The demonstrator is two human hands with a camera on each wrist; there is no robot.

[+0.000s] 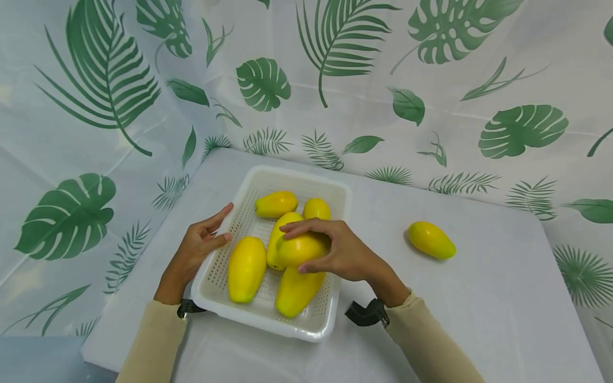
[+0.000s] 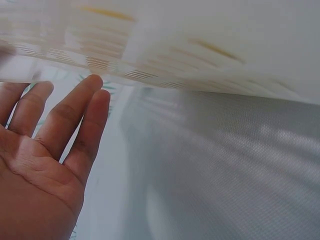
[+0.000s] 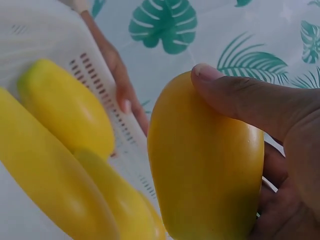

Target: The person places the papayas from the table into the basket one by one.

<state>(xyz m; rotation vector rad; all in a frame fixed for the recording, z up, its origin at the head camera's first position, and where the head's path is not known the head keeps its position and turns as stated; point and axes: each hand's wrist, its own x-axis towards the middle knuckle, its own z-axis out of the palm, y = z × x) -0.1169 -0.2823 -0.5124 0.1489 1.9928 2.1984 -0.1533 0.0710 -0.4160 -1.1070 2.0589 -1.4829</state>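
A white perforated plastic basket (image 1: 215, 290) stands on the table with several yellow mangoes in it, such as one mango (image 1: 247, 268) at its left side and another mango (image 1: 276, 204) near the far end. My left hand (image 1: 198, 244) holds the basket's left rim, thumb over the edge and fingers along the outer wall. In the left wrist view those fingers (image 2: 67, 112) touch the wall from outside. My right hand (image 1: 347, 250) grips a mango (image 3: 205, 165) between thumb and fingers, above the other mangoes in the basket. Whether it touches them cannot be told.
One more mango (image 1: 432, 240) lies on the white-covered table (image 1: 431, 319), to the right of the basket. A leaf-printed cloth (image 1: 364, 122) hangs behind the table and along its left side. Each wrist wears a black strap-like device (image 1: 366, 313).
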